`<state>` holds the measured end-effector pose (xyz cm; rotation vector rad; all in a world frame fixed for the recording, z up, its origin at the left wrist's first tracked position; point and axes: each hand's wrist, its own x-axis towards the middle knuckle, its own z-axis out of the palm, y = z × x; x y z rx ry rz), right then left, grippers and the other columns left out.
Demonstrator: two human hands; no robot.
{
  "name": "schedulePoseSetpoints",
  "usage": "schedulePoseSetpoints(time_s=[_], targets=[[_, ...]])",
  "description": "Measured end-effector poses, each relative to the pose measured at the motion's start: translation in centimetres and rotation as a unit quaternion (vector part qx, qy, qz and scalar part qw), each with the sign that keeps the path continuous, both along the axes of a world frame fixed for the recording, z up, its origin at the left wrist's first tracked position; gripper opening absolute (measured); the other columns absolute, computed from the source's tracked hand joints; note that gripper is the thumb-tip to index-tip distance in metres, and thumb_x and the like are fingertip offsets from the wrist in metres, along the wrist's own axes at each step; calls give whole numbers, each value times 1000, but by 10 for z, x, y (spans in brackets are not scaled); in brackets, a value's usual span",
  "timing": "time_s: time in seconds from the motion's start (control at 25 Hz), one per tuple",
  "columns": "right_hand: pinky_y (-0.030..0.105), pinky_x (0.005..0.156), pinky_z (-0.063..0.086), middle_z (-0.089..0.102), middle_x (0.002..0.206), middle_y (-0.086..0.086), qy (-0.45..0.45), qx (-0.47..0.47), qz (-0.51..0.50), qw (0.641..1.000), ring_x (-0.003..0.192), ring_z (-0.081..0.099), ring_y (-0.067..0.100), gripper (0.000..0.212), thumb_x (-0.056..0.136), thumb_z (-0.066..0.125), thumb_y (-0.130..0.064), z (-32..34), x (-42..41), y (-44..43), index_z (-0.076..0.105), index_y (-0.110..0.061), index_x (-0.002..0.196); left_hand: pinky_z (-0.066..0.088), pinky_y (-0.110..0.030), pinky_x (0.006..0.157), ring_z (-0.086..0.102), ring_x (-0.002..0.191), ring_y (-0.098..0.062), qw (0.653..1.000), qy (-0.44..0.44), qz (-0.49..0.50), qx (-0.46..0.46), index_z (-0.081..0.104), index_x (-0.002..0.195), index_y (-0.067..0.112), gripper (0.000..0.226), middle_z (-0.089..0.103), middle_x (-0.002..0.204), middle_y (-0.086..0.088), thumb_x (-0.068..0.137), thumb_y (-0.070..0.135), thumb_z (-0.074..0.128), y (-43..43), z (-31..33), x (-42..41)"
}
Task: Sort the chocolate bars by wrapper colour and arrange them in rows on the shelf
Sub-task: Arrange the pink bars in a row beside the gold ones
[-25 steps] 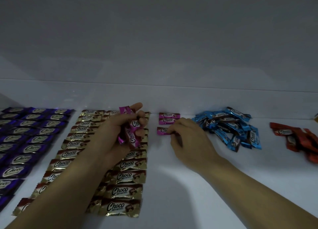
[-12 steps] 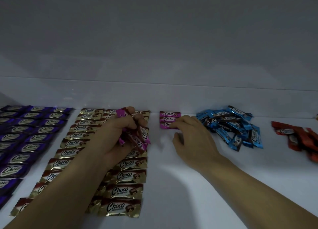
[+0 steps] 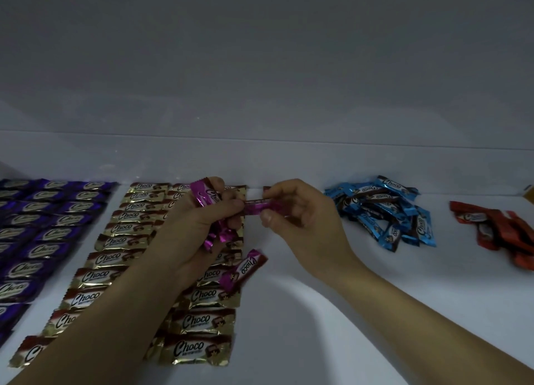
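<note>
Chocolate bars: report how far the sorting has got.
Done: purple bars and gold bars lie in rows. In hand: the left hand grips a pink bunch; the right hand pinches one pink bar. Left: the blue pile and red pile lie unsorted.

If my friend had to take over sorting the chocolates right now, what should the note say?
Left hand grips a bunch of pink bars; right hand pinches a single pink bar beside it.
Done: purple rows and gold rows.
Left: row up the pink ones, including the loose pink bar askew at the gold rows' edge, then the blue heap and red heap.
</note>
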<state>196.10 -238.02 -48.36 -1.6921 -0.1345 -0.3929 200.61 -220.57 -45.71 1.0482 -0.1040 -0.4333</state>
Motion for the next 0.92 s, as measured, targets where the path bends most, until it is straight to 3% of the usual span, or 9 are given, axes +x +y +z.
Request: schedulePoseSetpoints(time_s=[0.2, 0.28, 0.36, 0.4, 0.44, 0.52, 0.68, 0.8, 0.92], targets=[[23, 69, 55, 73, 83, -3, -9, 16, -21, 1000, 77, 69, 9, 26, 86, 67, 13, 15, 3, -21, 69, -12, 95, 46, -24, 51, 58, 66, -16, 999, 4, 49, 0, 57, 78, 18, 28, 60, 75, -2, 88, -8, 58, 2, 4, 4], [30, 75, 59, 74, 86, -1, -16, -21, -25, 999, 84, 70, 16, 26, 84, 68, 15, 24, 0, -29, 70, -10, 90, 39, -21, 48, 47, 61, -13, 980, -150, 45, 119, 53, 74, 20, 30, 51, 68, -1, 91, -4, 57, 6, 4, 1], [40, 79, 60, 74, 89, 4, -15, -71, -18, 997, 88, 70, 23, 25, 81, 69, 16, 34, -4, -32, 71, -8, 87, 37, -15, 51, 43, 55, -6, 851, -387, 33, 353, 51, 71, 22, 24, 50, 62, 3, 88, 13, 65, 10, 5, -3], [40, 77, 60, 73, 87, 1, -9, -110, -18, 994, 86, 70, 21, 24, 81, 70, 14, 38, -7, -34, 71, -10, 86, 38, -14, 54, 47, 56, -6, 771, -462, 18, 438, 53, 72, 24, 21, 52, 62, 6, 85, 21, 69, 11, 5, -5], [39, 73, 60, 73, 86, -3, -3, -154, -24, 988, 84, 69, 17, 23, 81, 72, 10, 40, -10, -36, 72, -13, 85, 39, -14, 56, 52, 60, -4, 719, -493, -6, 490, 56, 75, 28, 18, 55, 64, 10, 84, 29, 72, 11, 6, -8], [35, 68, 58, 71, 87, -10, -10, -213, -48, 976, 83, 67, 11, 22, 82, 75, 3, 36, -17, -38, 72, -19, 83, 38, -15, 59, 56, 65, 0, 676, -486, -43, 552, 62, 83, 33, 14, 59, 70, 14, 85, 43, 71, 12, 9, -13], [27, 70, 52, 60, 98, -12, -32, -241, -132, 961, 87, 61, 10, 27, 77, 81, -1, 4, -29, -39, 72, -25, 80, 44, -24, 60, 54, 67, 0, 622, -468, -35, 627, 64, 74, 26, 37, 60, 71, 12, 80, 62, 68, 9, 12, -20], [24, 72, 50, 58, 95, -14, -33, -215, -151, 964, 86, 59, 8, 28, 76, 83, -3, -3, -22, -46, 71, -28, 78, 36, -24, 54, 53, 65, -3, 608, -455, -77, 647, 60, 69, 22, 35, 57, 69, 9, 83, 54, 68, 4, 11, -23], [29, 81, 55, 65, 99, -16, -38, -183, -142, 972, 96, 64, 9, 26, 77, 81, 2, -7, -22, -46, 71, -22, 81, 43, -28, 56, 56, 65, -7, 621, -442, -100, 639, 62, 70, 21, 33, 58, 69, 7, 84, 49, 69, 2, 8, -23]])
